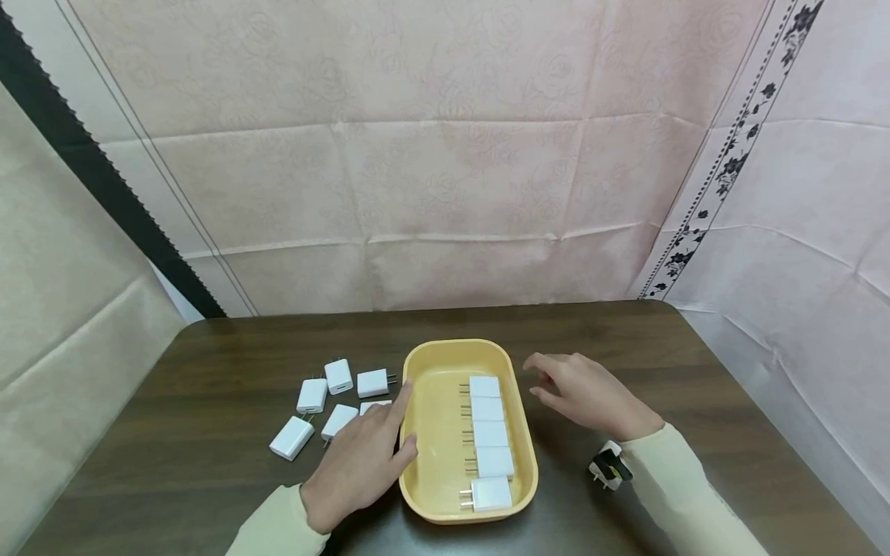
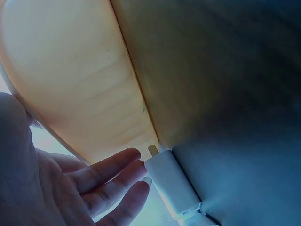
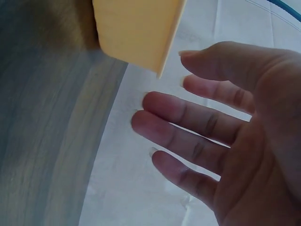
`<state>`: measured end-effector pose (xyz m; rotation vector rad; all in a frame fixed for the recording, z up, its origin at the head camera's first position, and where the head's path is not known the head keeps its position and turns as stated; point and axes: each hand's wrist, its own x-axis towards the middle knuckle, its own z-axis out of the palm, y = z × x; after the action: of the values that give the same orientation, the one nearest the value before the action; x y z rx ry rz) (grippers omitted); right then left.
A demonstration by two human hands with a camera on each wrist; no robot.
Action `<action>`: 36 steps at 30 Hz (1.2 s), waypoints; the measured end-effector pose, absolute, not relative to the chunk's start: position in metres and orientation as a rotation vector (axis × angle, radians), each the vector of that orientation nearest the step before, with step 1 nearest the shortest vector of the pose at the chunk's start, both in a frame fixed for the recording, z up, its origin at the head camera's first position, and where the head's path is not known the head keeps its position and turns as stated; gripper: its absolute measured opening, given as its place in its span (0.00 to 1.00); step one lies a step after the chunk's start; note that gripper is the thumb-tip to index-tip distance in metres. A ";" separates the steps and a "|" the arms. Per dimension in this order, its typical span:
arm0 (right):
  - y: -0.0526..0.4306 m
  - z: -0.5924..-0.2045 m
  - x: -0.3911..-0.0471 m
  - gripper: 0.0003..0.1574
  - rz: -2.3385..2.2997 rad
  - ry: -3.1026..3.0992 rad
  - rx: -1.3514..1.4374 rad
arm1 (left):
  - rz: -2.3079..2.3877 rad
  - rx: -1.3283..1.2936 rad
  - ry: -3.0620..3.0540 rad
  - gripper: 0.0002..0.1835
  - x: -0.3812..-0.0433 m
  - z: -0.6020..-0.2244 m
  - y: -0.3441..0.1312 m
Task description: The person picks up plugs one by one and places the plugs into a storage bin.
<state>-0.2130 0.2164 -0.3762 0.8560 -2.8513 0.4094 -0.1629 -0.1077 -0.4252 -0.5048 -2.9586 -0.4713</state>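
A yellow plastic tray (image 1: 436, 494) stands on the table with several white charger plugs (image 1: 490, 436) in a column along its right side, prongs toward the left. My left hand (image 1: 365, 459) is at the tray's left rim, index finger stretched along it and thumb reaching over the edge. In the left wrist view, its loosely bent fingers (image 2: 110, 176) lie beside a white charger plug (image 2: 171, 183) just outside the tray wall. To the right of the tray hovers my right hand (image 1: 580, 390), fingers spread and relaxed, nothing in them.
Several loose white charger plugs (image 1: 292, 438) lie scattered left of the tray on the dark wooden table (image 1: 174, 463). A small black-and-white device (image 1: 609, 466) sits at the right wrist. Pale cloth (image 1: 452, 193) hangs behind the table and at both sides.
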 end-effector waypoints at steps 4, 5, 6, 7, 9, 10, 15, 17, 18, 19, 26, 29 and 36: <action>0.222 -0.379 -0.211 0.13 0.388 -2.889 0.864 | -0.472 -0.498 -2.959 0.37 -0.163 -0.425 -0.108; 0.224 -0.379 -0.211 0.12 0.386 -2.903 0.865 | -0.470 -0.498 -2.959 0.37 -0.163 -0.425 -0.108; 0.226 -0.380 -0.211 0.11 0.386 -2.923 0.864 | -0.469 -0.499 -2.959 0.37 -0.163 -0.426 -0.107; 0.227 -0.380 -0.210 0.10 0.390 -2.948 0.858 | -0.468 -0.499 -2.959 0.37 -0.163 -0.426 -0.107; 0.230 -0.381 -0.209 0.10 0.404 -2.992 0.849 | -0.468 -0.498 -2.961 0.37 -0.164 -0.426 -0.107; 0.231 -0.381 -0.209 0.09 0.410 -3.010 0.842 | -0.467 -0.497 -2.961 0.37 -0.164 -0.426 -0.107; 0.235 -0.383 -0.209 0.08 0.423 -3.063 0.816 | -0.462 -0.498 -2.962 0.38 -0.163 -0.426 -0.108; 0.238 -0.384 -0.209 0.08 0.416 -3.071 0.813 | -0.460 -0.498 -2.962 0.38 -0.163 -0.425 -0.108; 0.239 -0.384 -0.208 0.08 0.410 -3.076 0.812 | -0.459 -0.500 -2.963 0.37 -0.163 -0.425 -0.108; 0.240 -0.384 -0.208 0.08 0.406 -3.083 0.810 | -0.459 -0.498 -2.965 0.37 -0.162 -0.425 -0.108; 0.249 -0.384 -0.204 0.07 0.444 -3.179 0.767 | -0.441 -0.501 -2.949 0.37 -0.161 -0.422 -0.109; 0.254 -0.385 -0.202 0.07 0.434 -3.200 0.777 | -0.441 -0.507 -2.944 0.37 -0.162 -0.422 -0.109; 0.261 -0.385 -0.197 0.11 0.322 -3.191 0.780 | -0.450 -0.512 -2.944 0.37 -0.162 -0.424 -0.108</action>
<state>-0.1966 0.2605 -0.3853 0.7799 -3.1910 0.3224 -0.1625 -0.1076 -0.4241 -0.5116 -2.9439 -0.4500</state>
